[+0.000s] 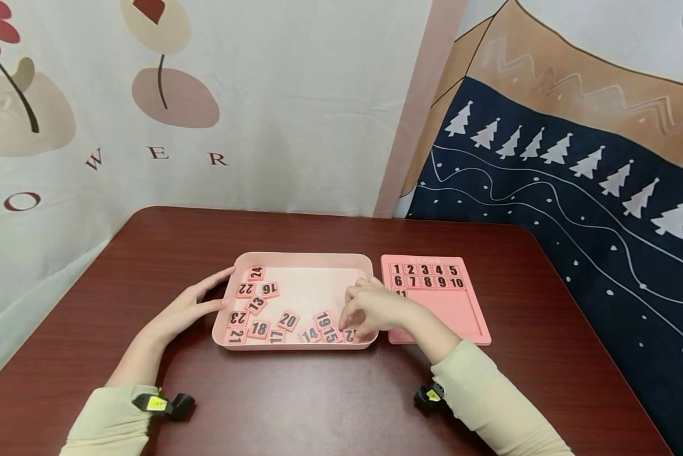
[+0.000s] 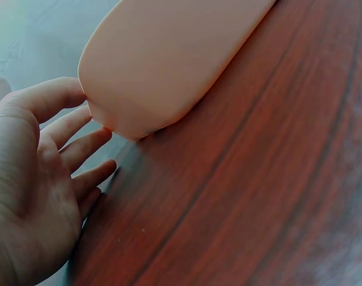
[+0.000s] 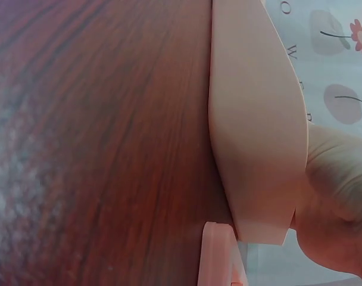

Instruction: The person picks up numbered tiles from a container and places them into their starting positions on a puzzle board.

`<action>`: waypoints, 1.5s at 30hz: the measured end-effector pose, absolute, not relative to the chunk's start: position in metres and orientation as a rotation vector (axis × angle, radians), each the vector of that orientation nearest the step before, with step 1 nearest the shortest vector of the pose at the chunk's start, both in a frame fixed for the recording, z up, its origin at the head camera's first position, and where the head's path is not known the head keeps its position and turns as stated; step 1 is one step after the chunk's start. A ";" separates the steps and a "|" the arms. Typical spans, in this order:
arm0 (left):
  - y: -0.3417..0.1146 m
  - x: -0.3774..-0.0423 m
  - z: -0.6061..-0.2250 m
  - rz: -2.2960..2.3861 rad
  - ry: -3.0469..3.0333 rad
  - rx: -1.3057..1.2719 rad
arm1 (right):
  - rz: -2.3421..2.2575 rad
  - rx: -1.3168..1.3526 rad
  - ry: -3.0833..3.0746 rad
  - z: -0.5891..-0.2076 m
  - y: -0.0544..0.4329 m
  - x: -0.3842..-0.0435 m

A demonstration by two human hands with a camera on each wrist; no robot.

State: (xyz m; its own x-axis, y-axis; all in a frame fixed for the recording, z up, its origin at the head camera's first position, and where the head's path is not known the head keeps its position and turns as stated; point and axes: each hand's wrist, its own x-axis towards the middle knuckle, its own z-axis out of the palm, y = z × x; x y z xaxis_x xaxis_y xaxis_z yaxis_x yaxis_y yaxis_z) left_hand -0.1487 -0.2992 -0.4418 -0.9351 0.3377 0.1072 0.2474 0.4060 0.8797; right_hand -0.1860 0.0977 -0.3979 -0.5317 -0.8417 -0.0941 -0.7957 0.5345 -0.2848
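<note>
A pale pink tray (image 1: 313, 261) on the table holds several loose number tiles, such as the 20 tile (image 1: 288, 320) and the 18 tile (image 1: 258, 329). My left hand (image 1: 186, 311) rests its spread fingers against the tray's left side; in the left wrist view the fingertips touch the tray's wall (image 2: 163, 65). At the tray's near right corner, my right hand (image 1: 372, 307) pinches a number tile (image 1: 350, 336), partly covered by finger and thumb. In the right wrist view, the tray's wall (image 3: 258, 131) hides the fingertips.
Right of the tray lies a pink number board (image 1: 452, 310), with tiles 1 to 10 in rows and an 11 (image 1: 401, 293) below, partly covered by my right hand. The dark red wooden table (image 1: 296, 399) carries everything. A printed curtain (image 1: 296, 145) hangs behind.
</note>
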 end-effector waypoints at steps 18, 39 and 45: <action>-0.299 -0.149 -0.442 1.565 2.573 0.526 | -0.307 -1.398 2.576 -0.397 0.103 -0.184; -0.300 -0.149 -0.442 1.573 2.560 0.551 | -0.603 -1.281 2.719 -0.395 0.123 -0.183; -0.299 -0.149 -0.442 1.568 2.568 0.557 | -0.841 -1.170 2.752 -0.400 0.129 -0.179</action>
